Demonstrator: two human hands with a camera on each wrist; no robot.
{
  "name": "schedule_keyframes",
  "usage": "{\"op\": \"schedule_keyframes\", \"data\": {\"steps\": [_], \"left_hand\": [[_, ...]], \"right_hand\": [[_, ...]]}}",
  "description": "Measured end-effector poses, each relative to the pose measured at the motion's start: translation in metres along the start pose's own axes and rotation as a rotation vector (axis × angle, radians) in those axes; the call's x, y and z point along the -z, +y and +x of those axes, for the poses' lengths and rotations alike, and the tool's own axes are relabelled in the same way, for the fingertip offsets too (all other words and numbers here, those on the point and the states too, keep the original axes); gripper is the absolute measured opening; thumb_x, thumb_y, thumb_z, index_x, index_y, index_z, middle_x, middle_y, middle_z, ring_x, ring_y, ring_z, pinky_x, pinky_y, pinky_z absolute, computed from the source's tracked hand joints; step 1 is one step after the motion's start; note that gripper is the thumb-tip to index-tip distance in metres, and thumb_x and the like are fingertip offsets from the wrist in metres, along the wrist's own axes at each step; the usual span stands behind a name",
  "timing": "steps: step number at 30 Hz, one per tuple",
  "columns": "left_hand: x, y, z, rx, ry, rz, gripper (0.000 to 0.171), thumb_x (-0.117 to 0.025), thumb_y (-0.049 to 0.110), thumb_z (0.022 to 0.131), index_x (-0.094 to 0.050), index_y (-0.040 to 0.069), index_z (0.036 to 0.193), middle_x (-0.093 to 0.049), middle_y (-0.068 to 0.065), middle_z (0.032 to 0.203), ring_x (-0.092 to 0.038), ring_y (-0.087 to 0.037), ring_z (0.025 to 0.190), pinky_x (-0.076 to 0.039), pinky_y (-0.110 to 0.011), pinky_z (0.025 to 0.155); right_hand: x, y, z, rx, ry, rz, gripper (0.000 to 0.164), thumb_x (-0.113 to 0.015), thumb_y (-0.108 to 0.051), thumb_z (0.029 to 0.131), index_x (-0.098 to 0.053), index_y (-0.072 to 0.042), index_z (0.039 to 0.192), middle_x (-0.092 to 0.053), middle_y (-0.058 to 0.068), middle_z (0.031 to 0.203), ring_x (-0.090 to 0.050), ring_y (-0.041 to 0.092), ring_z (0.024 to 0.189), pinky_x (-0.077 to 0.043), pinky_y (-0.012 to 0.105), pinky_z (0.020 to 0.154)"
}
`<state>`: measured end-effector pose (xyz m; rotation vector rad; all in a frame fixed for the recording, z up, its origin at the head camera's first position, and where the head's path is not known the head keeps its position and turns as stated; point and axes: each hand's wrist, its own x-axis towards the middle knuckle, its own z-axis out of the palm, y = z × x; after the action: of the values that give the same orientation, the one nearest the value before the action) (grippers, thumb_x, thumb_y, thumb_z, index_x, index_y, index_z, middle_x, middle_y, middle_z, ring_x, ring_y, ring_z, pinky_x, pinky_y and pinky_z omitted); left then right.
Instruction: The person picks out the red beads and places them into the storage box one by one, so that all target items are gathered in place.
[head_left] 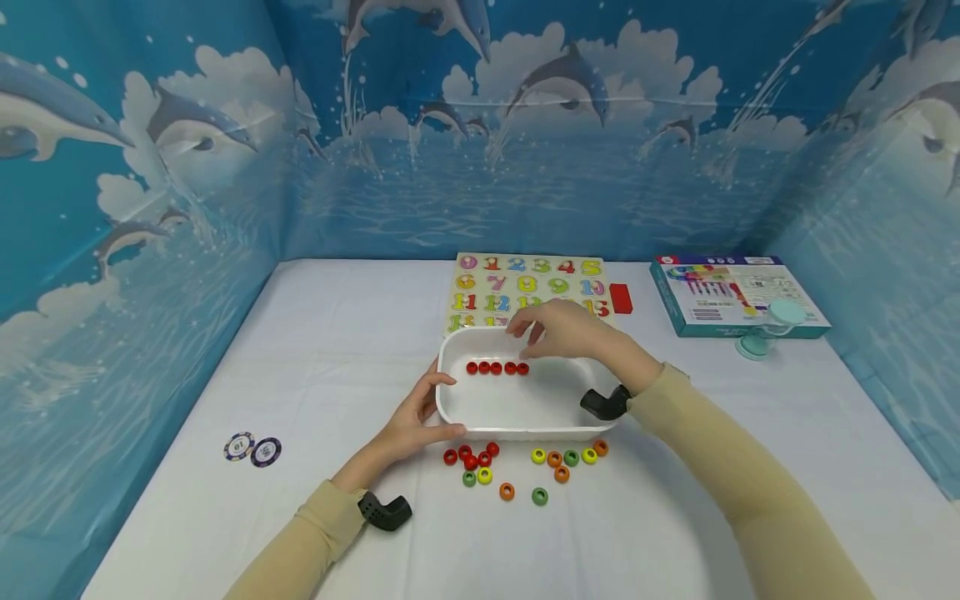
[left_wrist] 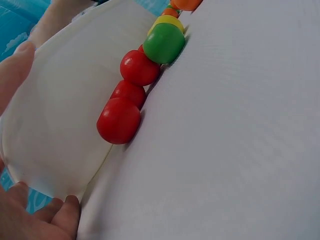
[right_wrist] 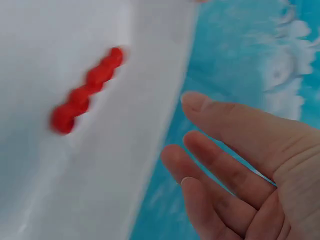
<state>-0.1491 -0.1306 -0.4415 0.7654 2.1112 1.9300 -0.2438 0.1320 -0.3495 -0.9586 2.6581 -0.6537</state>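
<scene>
A white plastic tray [head_left: 540, 404] stands on the table with a short row of red beads [head_left: 497, 368] along its far side. My left hand [head_left: 408, 421] holds the tray at its left end, index finger over the rim and thumb at the near corner. Over the tray's far edge hovers my right hand [head_left: 562, 329], fingers loosely bent. In the right wrist view the right hand [right_wrist: 240, 170] has nothing between thumb and fingers, apart from the red beads. Loose red beads [head_left: 471, 462] lie just outside the tray's near wall, also large in the left wrist view.
Green, yellow and orange beads [head_left: 562, 474] lie scattered before the tray. Behind it is a number board [head_left: 525, 285] with a red block [head_left: 621, 298]. A flat box [head_left: 735, 296] and a mint-green object [head_left: 786, 312] sit back right; two poker chips [head_left: 266, 452] lie left.
</scene>
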Motion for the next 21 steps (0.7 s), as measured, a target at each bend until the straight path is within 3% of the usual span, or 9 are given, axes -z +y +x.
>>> {"op": "schedule_keyframes", "data": {"steps": [3, 7, 12, 17, 21], "left_hand": [[0.0, 0.001, 0.0, 0.007, 0.003, 0.014, 0.06, -0.071, 0.006, 0.075, -0.034, -0.002, 0.122, 0.005, -0.011, 0.148, -0.017, -0.034, 0.131, -0.025, -0.045, 0.102], [0.001, 0.002, 0.0, 0.013, 0.008, 0.017, 0.059, -0.071, 0.005, 0.075, -0.035, -0.002, 0.121, 0.003, -0.01, 0.148, -0.021, -0.029, 0.131, -0.026, -0.043, 0.102], [0.001, 0.001, 0.0, -0.001, 0.003, 0.007, 0.059, -0.07, 0.003, 0.075, -0.033, -0.005, 0.121, 0.003, -0.012, 0.148, -0.025, -0.031, 0.128, -0.026, -0.047, 0.101], [0.001, -0.001, 0.0, -0.027, -0.003, -0.005, 0.057, -0.069, 0.002, 0.075, -0.034, -0.002, 0.12, 0.004, -0.013, 0.148, -0.02, -0.038, 0.128, -0.025, -0.051, 0.1], [0.0, -0.002, 0.0, -0.023, -0.004, -0.015, 0.057, -0.069, 0.002, 0.075, -0.035, 0.0, 0.12, 0.005, -0.012, 0.148, -0.02, -0.038, 0.128, -0.026, -0.051, 0.1]], "right_hand": [[0.008, -0.018, -0.016, 0.068, 0.069, 0.074, 0.03, -0.07, -0.023, 0.077, -0.062, -0.019, 0.106, -0.062, -0.004, 0.098, -0.059, 0.007, 0.08, -0.05, 0.026, 0.07], [-0.003, -0.039, -0.04, 0.186, 0.144, 0.151, 0.026, -0.068, -0.025, 0.08, -0.063, -0.018, 0.104, -0.063, -0.005, 0.097, -0.059, 0.003, 0.075, -0.051, 0.022, 0.063], [-0.039, -0.059, -0.065, 0.239, 0.145, 0.222, 0.027, -0.067, -0.029, 0.08, -0.063, -0.019, 0.105, -0.064, -0.006, 0.096, -0.055, 0.0, 0.065, -0.05, 0.02, 0.059], [-0.082, -0.067, -0.078, 0.253, 0.11, 0.26, 0.029, -0.067, -0.021, 0.081, -0.061, -0.018, 0.109, -0.063, -0.01, 0.087, -0.052, -0.002, 0.061, -0.048, 0.016, 0.054], [-0.113, -0.061, -0.081, 0.286, 0.135, 0.185, 0.03, -0.064, -0.019, 0.083, -0.06, -0.015, 0.112, -0.062, -0.01, 0.092, -0.05, -0.002, 0.064, -0.045, 0.014, 0.056]]}}
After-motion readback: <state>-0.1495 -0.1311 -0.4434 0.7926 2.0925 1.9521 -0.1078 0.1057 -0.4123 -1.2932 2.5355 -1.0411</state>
